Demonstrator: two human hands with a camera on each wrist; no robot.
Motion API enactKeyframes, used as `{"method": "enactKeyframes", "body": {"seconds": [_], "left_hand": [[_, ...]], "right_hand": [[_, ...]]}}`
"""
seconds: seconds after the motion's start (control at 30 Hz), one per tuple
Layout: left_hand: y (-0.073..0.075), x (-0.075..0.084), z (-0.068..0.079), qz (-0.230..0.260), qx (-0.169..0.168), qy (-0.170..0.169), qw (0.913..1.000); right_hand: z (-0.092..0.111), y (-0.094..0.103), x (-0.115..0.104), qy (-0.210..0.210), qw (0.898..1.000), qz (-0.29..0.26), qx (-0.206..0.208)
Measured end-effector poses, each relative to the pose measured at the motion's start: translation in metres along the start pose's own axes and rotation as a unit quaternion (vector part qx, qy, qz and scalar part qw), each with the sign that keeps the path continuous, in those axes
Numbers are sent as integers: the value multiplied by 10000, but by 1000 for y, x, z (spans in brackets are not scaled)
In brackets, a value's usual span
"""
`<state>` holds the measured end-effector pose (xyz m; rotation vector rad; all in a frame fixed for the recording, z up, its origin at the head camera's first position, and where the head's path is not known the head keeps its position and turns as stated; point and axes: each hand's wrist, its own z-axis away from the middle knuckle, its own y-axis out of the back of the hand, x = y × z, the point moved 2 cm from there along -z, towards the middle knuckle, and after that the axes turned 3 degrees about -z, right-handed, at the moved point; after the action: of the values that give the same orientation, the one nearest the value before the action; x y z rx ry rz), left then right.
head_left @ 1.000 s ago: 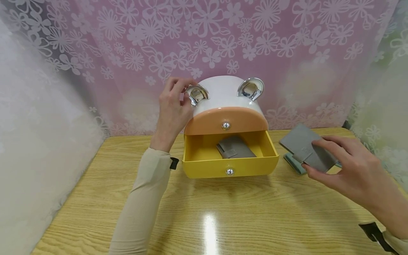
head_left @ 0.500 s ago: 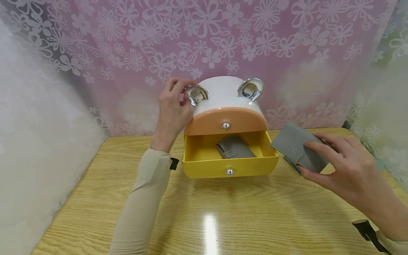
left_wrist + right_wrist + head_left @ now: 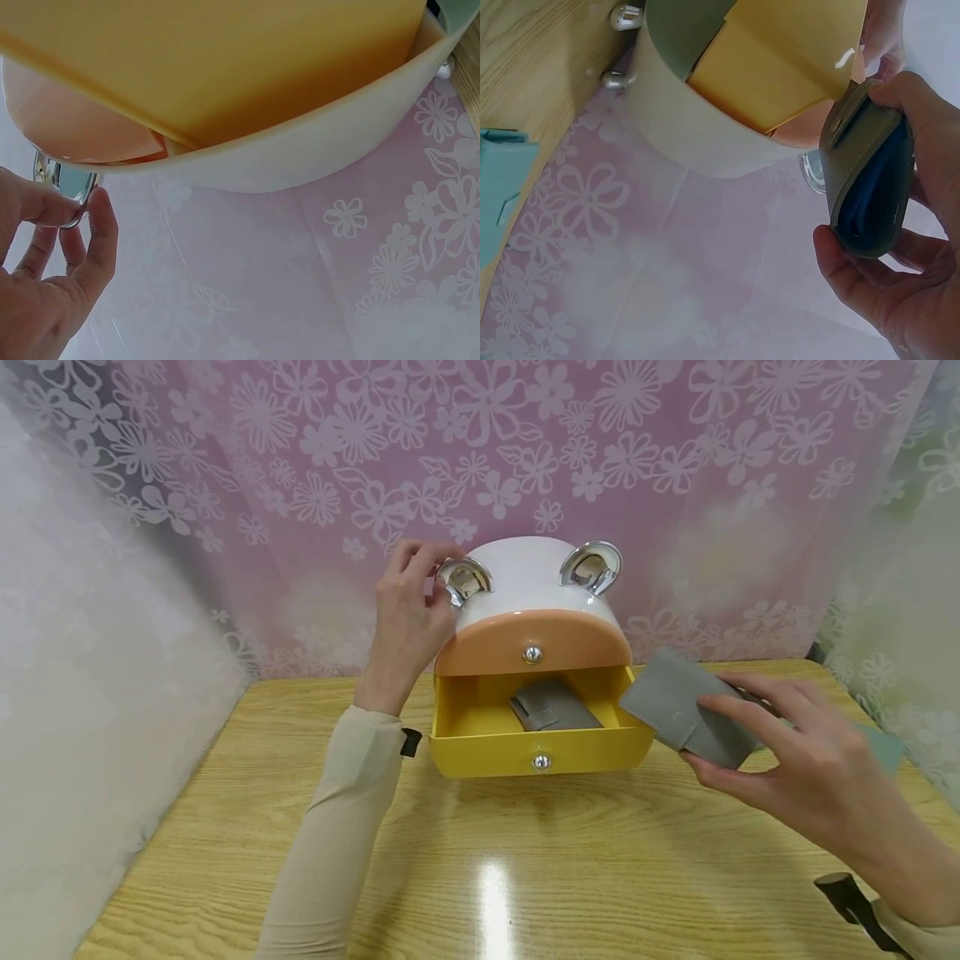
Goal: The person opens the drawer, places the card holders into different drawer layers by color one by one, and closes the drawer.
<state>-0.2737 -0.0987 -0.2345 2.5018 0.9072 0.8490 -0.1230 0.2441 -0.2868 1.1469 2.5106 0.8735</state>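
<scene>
A white drawer box with silver ears stands at the back of the table, its yellow lower drawer pulled out. Inside that drawer lies a grey wallet. My left hand pinches the left silver ear between thumb and fingers, also seen in the left wrist view. A second grey wallet is held in my right hand, raised and tilted, its near corner overlapping the drawer's right edge. The right wrist view shows the held wallet end-on, with thumb and fingers on its opposite edges.
A light green wallet lies on the table to the right, mostly behind my right hand in the head view. The orange upper drawer is closed. A pink flowered curtain hangs behind the wooden table.
My right hand has carried the grey wallet leftward, from above the green wallet to the drawer's right edge. The left hand stays on the ear.
</scene>
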Motion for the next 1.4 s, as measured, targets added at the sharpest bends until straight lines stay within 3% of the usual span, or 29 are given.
{"method": "enactKeyframes", "body": {"seconds": [0.57,0.9,1.17,1.4], "left_hand": [[-1,-2,0,-16,38,-15,10000],[0,-1,0,-17,-12,53,10000],[0,-2,1,-16,-20,103,9999],[-1,-1,1,-19,-14,81,10000]], "right_hand": [[-21,-16,-13,64,9975,-684,166],[-26,-24,-13,21,9964,-816,246],[-33,-24,-17,-149,9967,-766,-217],[-39,-27,-20,-147,9960,-841,-277]]}}
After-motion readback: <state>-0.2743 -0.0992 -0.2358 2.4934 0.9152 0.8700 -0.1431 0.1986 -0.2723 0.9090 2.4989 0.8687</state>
